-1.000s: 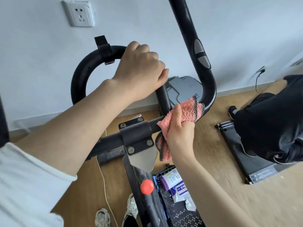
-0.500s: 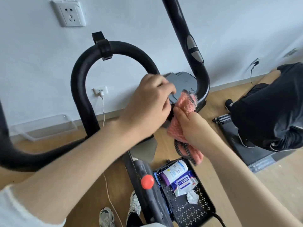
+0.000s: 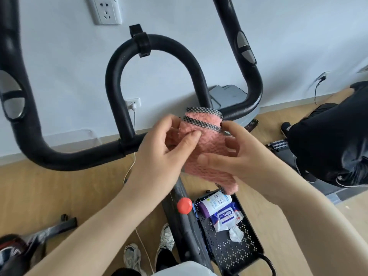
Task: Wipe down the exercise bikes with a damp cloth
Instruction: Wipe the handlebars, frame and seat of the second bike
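Note:
A pink fluffy cloth (image 3: 207, 148) with a black-and-white checked trim is held in front of the exercise bike's black handlebars (image 3: 151, 42). My left hand (image 3: 159, 156) pinches its left side with thumb and fingers. My right hand (image 3: 245, 156) grips its right side and lower part, with the cloth's tail hanging below. The cloth's top edge sits close to the handlebar's centre bar, and I cannot tell if it touches. A red knob (image 3: 184, 205) sits on the bike's frame below my hands.
A black perforated basket (image 3: 235, 250) on the floor holds a wipes canister (image 3: 215, 202) and a wipes pack. A person in black (image 3: 328, 148) crouches at the right. White wall with sockets (image 3: 105, 9) behind; cable and my shoes on the wooden floor.
My left hand left the handlebar loop and came down to the cloth. The cloth came off the right handlebar bend and is now held between both hands.

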